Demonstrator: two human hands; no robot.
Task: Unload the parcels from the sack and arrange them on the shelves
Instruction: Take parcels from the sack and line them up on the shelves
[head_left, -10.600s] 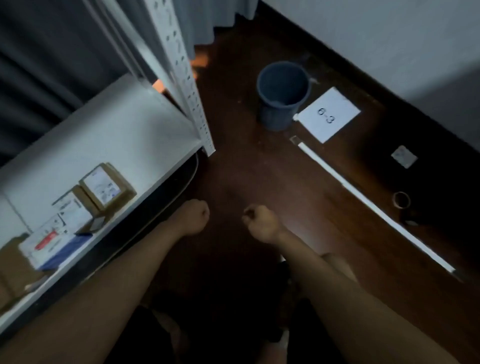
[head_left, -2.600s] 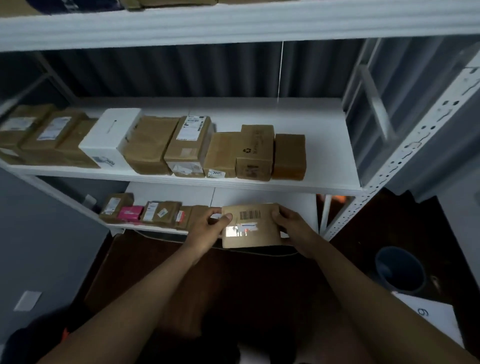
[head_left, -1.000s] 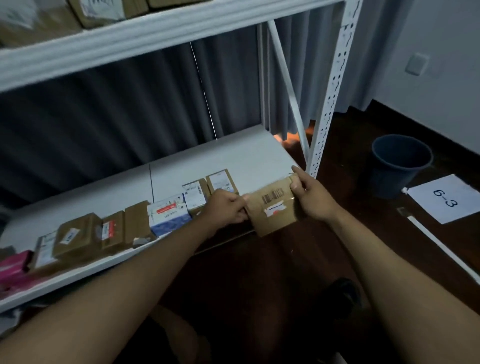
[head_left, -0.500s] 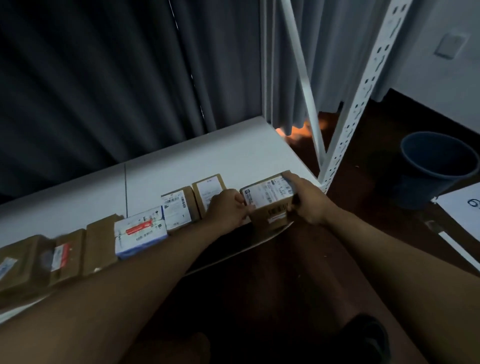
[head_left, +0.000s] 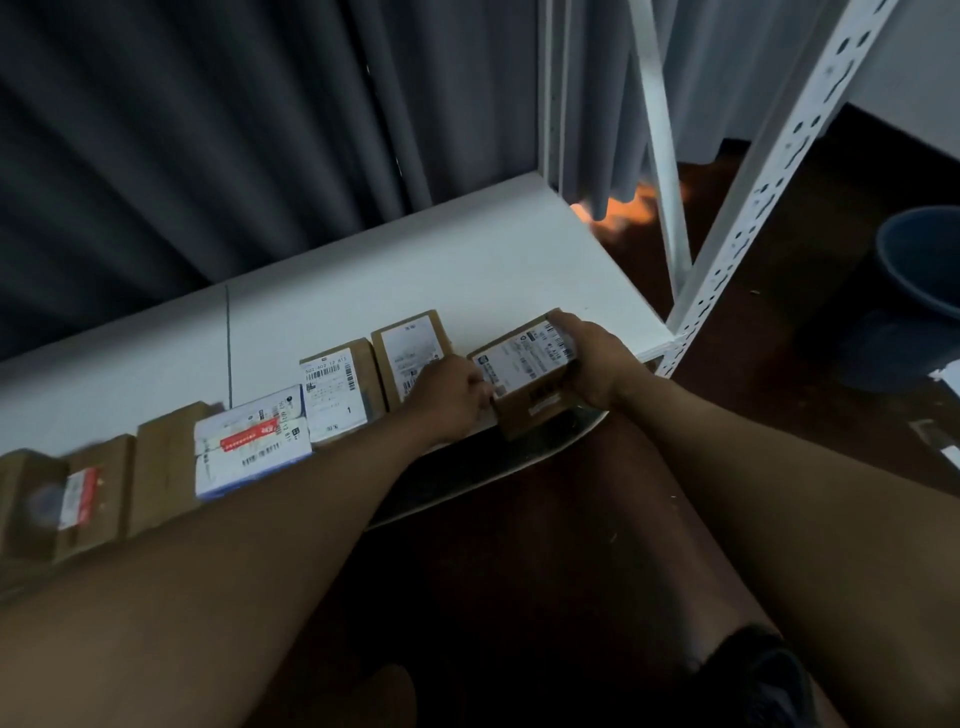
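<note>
Both hands grasp one box (head_left: 524, 371), left hand (head_left: 447, 397) at its near-left corner, right hand (head_left: 589, 364) wrapped round its right side; it sits at the shelf (head_left: 467, 265) lip; we should slide it back, flush beside the parcel (head_left: 410, 353) under our left knuckles.

Two bare forearms, no sleeves, hands (head_left: 449, 397) ungloved, dark shoe (head_left: 769, 675) below

Matt brown cardboard parcel (head_left: 527, 382), paper-labelled, on smooth white shelf (head_left: 441, 270)
</note>
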